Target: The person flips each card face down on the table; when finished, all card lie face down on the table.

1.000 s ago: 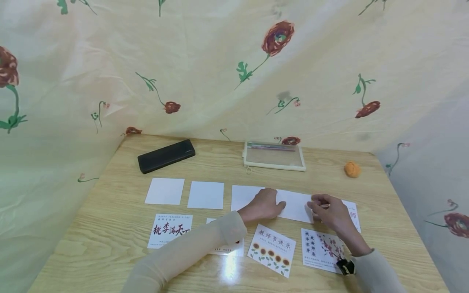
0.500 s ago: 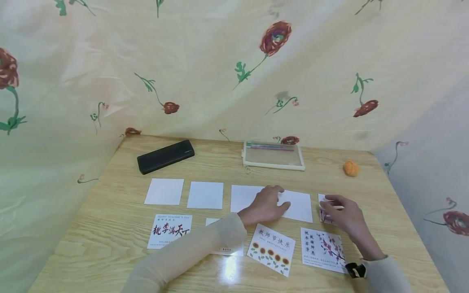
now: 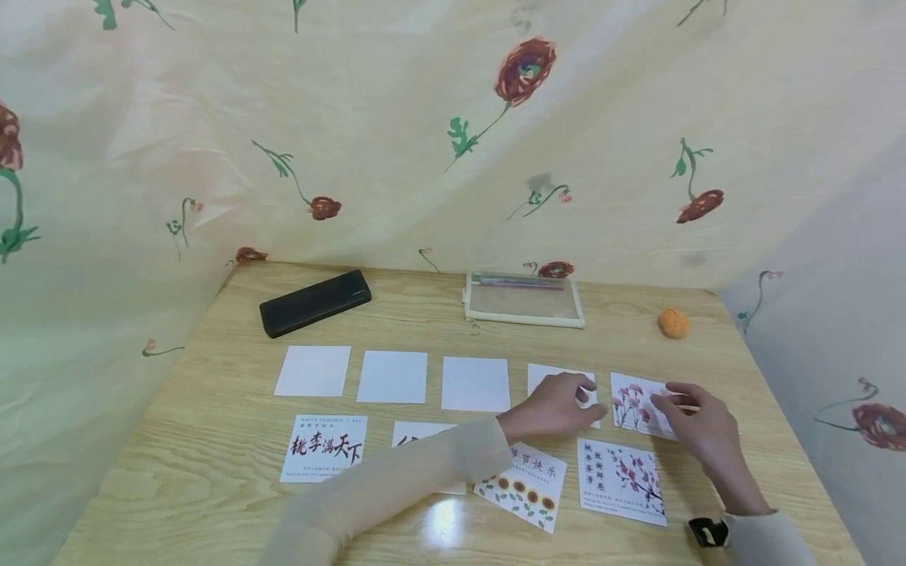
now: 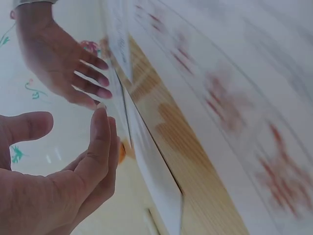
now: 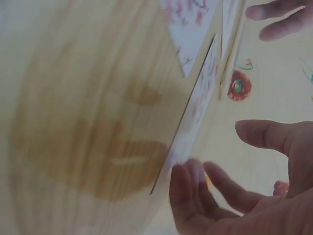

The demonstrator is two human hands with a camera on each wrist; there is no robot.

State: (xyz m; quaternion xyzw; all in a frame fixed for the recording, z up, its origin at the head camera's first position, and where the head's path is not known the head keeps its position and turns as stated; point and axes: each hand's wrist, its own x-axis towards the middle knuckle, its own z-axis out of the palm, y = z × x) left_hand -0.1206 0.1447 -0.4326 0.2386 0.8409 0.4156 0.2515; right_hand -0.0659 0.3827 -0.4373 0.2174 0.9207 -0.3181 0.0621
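My right hand (image 3: 704, 420) is over the right end of a card with pink flowers (image 3: 630, 402), which lies face up at the right of the back row. In the right wrist view its fingertips (image 5: 178, 171) are at the card's edge, and the thumb stands apart. My left hand (image 3: 555, 402) hovers at a blank white card (image 3: 548, 371) just left of it, covering part of that card. Its thumb and fingers are spread apart and hold nothing. Below the hands lie a plum-blossom card (image 3: 623, 481) and a sunflower card (image 3: 520, 491), the latter partly under the left sleeve.
Three more blank cards, including the leftmost card (image 3: 313, 370), continue the back row. A card with red lettering (image 3: 325, 448) lies front left. Behind are a black case (image 3: 314, 303), a clear zip pouch (image 3: 524, 300) with pens and an orange lump (image 3: 674, 323).
The rightmost back-row card has gone from being tilted in the right hand to lying flat, pink flowers up. My left hand has moved right, uncovering the third blank card.
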